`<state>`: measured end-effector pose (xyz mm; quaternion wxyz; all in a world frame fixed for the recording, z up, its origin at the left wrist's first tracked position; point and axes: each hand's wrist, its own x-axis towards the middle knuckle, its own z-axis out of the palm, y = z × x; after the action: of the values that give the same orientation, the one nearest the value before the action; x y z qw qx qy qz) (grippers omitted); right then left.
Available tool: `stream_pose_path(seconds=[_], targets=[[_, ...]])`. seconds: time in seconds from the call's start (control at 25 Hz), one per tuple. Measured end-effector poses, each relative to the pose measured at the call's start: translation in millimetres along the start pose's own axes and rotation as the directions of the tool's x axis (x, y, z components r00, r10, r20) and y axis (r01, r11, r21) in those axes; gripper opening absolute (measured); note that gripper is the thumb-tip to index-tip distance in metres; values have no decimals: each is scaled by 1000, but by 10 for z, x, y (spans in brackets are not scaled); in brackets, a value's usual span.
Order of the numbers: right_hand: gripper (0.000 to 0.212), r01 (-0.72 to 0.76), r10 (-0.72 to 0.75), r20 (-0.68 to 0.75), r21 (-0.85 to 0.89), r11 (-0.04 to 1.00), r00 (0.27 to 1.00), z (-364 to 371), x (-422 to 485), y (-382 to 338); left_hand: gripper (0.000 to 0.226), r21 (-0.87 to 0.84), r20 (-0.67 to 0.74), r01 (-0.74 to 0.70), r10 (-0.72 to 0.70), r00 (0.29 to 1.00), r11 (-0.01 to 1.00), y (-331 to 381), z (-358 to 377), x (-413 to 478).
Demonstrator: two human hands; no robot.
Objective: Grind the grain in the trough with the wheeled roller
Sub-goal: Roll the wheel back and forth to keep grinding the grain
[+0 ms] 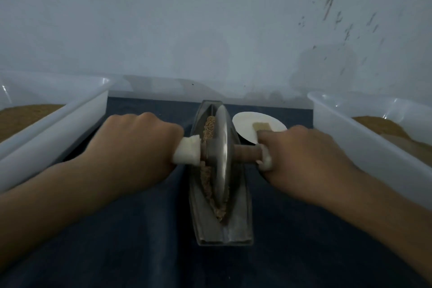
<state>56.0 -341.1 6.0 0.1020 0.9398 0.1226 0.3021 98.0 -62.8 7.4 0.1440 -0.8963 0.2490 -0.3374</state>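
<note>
**A:** Nearest item?
**B:** The near end of the metal trough (233,229). It was boat-shaped and lay lengthwise on a dark cloth (140,241), pointing away from the person.

**A:** Roller position?
**B:** The wheeled roller (222,159) stood upright in the groove at about mid-length. The grain (208,127) lay along the disc's left face, both ahead of the axle and toward the near taper.

**A:** Hands?
**B:** The left hand (140,145) was wrapped round the left handle, over white padding (188,153). The right hand (301,154) gripped the right handle. Bare wooden axle (246,154) showed between that fist and the disc.

**A:** Handling notes?
**B:** Judgement only: the disc looked rigid, heavy and thin-rimmed, so it would likely tip unless both handles were pressed evenly. Best held at the handle ends, clear of the rim. The trough looked stiff but might creep on the cloth. The grain was loose and could spill over the low walls.

**A:** Beyond that?
**B:** A white plate (245,124) sat just right of the trough's far end, with a small tan block (261,126) on it. The left tub (58,124) and right tub (339,128), both translucent plastic, each held brown granular material. A stained wall (210,18) stood behind.
</note>
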Motion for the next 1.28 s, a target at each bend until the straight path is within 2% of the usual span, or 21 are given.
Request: stream_pose_path(seconds=[0.04,0.12,0.2,0.32,0.44,0.52,0.6,0.68,0.76,0.84,0.92,1.0,1.08,1.2,1.28], targets=[[17,29,-28,-26,12,1000,999,-47,-78,26,32,0,-46,-23,23,999,1000,-43,-36,-58],[16,13,-13,-7,22,1000,1000,-15,-49,46,31,14,-11,-3,3,1000,1000,-56,12,-41],[21,-83,85,56,-34,996,995,156,176,-5,26,50,68,60,-63,996,997,12,182,163],[22,-205,207,155,-27,978,966,461,697,-19,14,1,63,198,-198,978,980,51,468,583],[11,-189,190,147,-23,982,971,475,869,-23,13,-48,73,265,-262,962,963,36,569,653],[13,-121,124,134,-33,992,983,340,667,-42,27,-47,34,234,-233,972,971,54,502,438],[25,-48,49,31,-37,998,998,171,335,-35,37,-33,-11,138,-139,990,990,61,337,176],[27,12,-13,-45,-10,1000,999,-30,46,-13,40,0,-46,39,-39,998,999,-11,166,-31],[22,50,-50,-8,68,996,999,-66,-101,30,40,-1,-50,-9,9,999,1000,-70,83,-112],[20,3,-6,50,53,999,999,55,-57,55,39,24,-27,10,-9,1000,1000,-45,103,9],[24,-110,111,80,-18,994,991,299,189,38,37,92,26,48,-51,998,995,41,227,269],[23,-229,224,130,24,973,966,523,521,34,29,87,38,127,-131,991,988,81,357,568],[17,-285,268,194,67,956,944,616,783,58,16,68,59,192,-196,979,979,78,394,761],[28,-219,208,162,54,974,965,480,609,60,14,67,55,168,-171,984,984,96,291,604],[25,-137,131,109,41,990,985,312,243,55,29,55,-10,90,-89,996,994,115,125,310]])
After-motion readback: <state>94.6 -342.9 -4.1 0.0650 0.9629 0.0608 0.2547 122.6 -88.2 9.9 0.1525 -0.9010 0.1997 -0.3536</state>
